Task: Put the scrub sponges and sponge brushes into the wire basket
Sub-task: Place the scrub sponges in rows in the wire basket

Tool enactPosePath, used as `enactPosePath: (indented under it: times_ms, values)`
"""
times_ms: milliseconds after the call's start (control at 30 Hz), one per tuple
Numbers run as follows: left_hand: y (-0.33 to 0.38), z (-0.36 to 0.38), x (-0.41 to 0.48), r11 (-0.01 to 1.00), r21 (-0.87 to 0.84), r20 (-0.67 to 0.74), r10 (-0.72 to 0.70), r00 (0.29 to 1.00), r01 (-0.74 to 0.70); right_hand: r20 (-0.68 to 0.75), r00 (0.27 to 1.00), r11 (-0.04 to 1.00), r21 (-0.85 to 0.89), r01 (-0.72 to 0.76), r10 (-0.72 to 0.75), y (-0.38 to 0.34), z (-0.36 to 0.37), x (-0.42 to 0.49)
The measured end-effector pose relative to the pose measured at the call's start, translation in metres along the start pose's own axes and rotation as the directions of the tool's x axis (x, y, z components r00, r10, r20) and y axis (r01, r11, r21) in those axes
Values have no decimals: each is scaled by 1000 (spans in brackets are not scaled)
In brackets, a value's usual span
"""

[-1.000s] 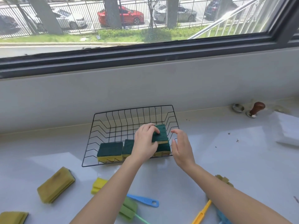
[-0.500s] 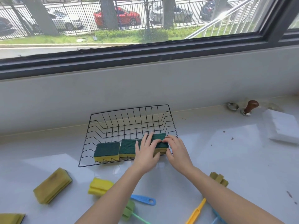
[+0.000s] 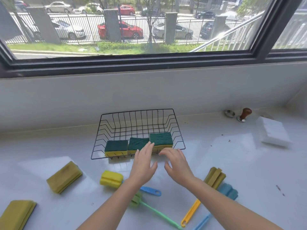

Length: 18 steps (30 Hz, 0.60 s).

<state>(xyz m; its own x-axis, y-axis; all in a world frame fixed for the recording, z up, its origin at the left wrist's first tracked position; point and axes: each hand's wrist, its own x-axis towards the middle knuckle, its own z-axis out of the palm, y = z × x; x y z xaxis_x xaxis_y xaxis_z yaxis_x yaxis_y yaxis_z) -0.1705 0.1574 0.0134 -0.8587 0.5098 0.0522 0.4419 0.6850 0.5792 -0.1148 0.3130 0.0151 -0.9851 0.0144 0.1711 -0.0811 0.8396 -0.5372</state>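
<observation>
1. No brand, label or readable writing can be made out on any item.
2. Both hands are held empty with fingers spread apart, just near of the wire basket (image 3: 137,130); the left hand (image 3: 143,163) has its fingertips over the basket's near rim, in front of the middle sponge, and the right hand (image 3: 176,163) is beside it.
3. Three green-topped scrub sponges (image 3: 116,147) are seen in a row along the basket's near side, the right one raised higher.
4. Two more scrub sponges (image 3: 64,176) are left on the white tabletop (image 3: 249,163) at the near left.
5. Four sponge brushes are counted on the tabletop near the forearms: a yellow head (image 3: 111,179) with blue handle, a green one (image 3: 149,209), an olive head (image 3: 215,177) with yellow handle, and a blue one (image 3: 228,191).
</observation>
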Motion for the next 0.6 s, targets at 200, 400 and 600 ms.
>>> enactPosePath:
  times_ms: [200,400,600]
  values:
    - [-38,-41,-45,999,20,-83,-27,996,29,103,990,994,-38,100,-96,-53,29,-11]
    - [-105,-85,-109,973,-34,-150,-230,961,228,209,955,976,-13,216,-208,-116,78,3]
    - [-180,-118,-172,906,-68,-186,-423,887,418,398,877,958,18,286,-270,-183,135,21]
